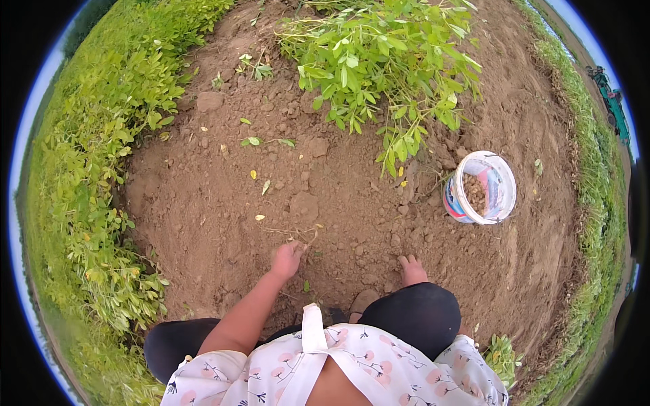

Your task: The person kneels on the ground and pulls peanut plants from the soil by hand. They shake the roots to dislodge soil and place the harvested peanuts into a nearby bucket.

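My left hand [288, 260] is closed, pinching some thin, dry, pale stems [292, 235] that stick out past its fingertips just above the soil. My right hand [413, 271] reaches past my right knee, fingers stretched and a little apart on the loose brown soil [352, 243]; nothing shows in it. Beyond it to the right stands a white plastic bucket [506, 177] with coloured printing. In the bottom of the bucket lie small tan pods [474, 193] that look like peanuts.
A heap of pulled green leafy plants [386, 61] lies ahead. Dense rows of green plants [88, 176] grow along the left. Scattered leaves and soil clods [210, 101] dot the ground. Grass [596, 223] edges the right side, with a green machine [611, 105] far off.
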`<action>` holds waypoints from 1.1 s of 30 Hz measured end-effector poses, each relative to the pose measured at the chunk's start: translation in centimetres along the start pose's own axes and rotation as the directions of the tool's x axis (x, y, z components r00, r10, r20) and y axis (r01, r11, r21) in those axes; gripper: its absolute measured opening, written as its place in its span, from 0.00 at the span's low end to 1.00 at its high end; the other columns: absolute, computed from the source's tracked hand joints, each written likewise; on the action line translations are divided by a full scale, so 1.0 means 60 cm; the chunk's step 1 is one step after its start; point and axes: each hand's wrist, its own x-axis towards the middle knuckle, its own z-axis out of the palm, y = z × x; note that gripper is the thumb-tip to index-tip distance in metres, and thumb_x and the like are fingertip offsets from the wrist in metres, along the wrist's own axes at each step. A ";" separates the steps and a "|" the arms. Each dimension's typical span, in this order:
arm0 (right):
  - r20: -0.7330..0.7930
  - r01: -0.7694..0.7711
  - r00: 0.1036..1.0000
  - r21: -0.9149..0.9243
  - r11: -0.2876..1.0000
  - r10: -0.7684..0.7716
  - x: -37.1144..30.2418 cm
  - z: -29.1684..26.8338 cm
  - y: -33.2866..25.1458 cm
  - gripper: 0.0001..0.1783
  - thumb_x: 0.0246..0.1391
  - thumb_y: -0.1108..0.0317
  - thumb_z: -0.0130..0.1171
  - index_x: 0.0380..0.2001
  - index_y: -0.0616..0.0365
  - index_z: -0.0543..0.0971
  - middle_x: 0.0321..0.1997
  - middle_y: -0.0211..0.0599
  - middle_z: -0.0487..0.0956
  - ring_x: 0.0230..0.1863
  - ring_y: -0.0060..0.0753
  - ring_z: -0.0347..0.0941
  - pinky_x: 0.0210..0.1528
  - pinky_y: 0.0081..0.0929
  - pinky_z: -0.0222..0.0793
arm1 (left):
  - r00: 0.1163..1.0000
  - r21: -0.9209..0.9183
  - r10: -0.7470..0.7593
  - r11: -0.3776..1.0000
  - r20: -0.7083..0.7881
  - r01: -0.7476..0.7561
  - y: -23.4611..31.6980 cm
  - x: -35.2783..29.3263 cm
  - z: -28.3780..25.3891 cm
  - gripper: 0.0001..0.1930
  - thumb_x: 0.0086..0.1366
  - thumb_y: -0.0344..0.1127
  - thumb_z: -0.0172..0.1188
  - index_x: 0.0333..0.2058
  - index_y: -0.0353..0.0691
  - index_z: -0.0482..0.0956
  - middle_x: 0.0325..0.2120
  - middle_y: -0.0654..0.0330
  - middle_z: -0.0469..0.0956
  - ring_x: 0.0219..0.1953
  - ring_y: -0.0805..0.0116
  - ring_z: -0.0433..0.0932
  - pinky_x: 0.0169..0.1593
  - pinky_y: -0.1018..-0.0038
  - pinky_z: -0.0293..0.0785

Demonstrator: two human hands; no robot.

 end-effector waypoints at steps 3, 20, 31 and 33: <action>-0.115 -0.119 0.984 0.127 0.985 0.133 -0.001 0.043 0.060 0.13 0.61 0.61 0.58 0.46 0.53 0.76 0.42 0.51 0.79 0.46 0.60 0.76 0.46 0.53 0.74 | 0.995 -0.033 0.049 0.998 -0.087 -0.052 -0.011 0.001 0.006 0.14 0.65 0.33 0.65 0.49 0.42 0.80 0.40 0.54 0.79 0.46 0.51 0.75 0.50 0.56 0.72; -0.342 -0.421 0.819 0.189 0.887 0.461 -0.061 0.078 0.133 0.28 0.58 0.60 0.66 0.60 0.49 0.72 0.61 0.56 0.70 0.56 0.61 0.70 0.55 0.47 0.71 | 0.953 0.672 -0.205 0.741 0.222 0.003 0.077 0.007 -0.017 0.65 0.54 0.41 0.77 0.76 0.60 0.32 0.76 0.46 0.41 0.77 0.41 0.36 0.72 0.32 0.40; -0.247 -0.264 0.825 0.628 0.732 0.509 -0.002 0.013 0.088 0.34 0.57 0.48 0.68 0.57 0.62 0.73 0.33 0.50 0.81 0.37 0.52 0.77 0.43 0.41 0.73 | 0.965 0.666 -0.183 0.745 0.188 0.012 0.072 0.009 -0.009 0.65 0.53 0.38 0.78 0.76 0.60 0.34 0.76 0.46 0.41 0.77 0.40 0.38 0.71 0.31 0.42; -0.115 -0.206 0.876 0.789 0.579 0.469 0.010 -0.003 0.077 0.30 0.58 0.55 0.68 0.58 0.60 0.73 0.33 0.40 0.80 0.36 0.41 0.76 0.43 0.37 0.72 | 0.968 0.675 -0.180 0.738 0.177 0.014 0.067 0.006 -0.013 0.65 0.53 0.39 0.78 0.76 0.60 0.34 0.76 0.46 0.41 0.77 0.40 0.38 0.71 0.31 0.42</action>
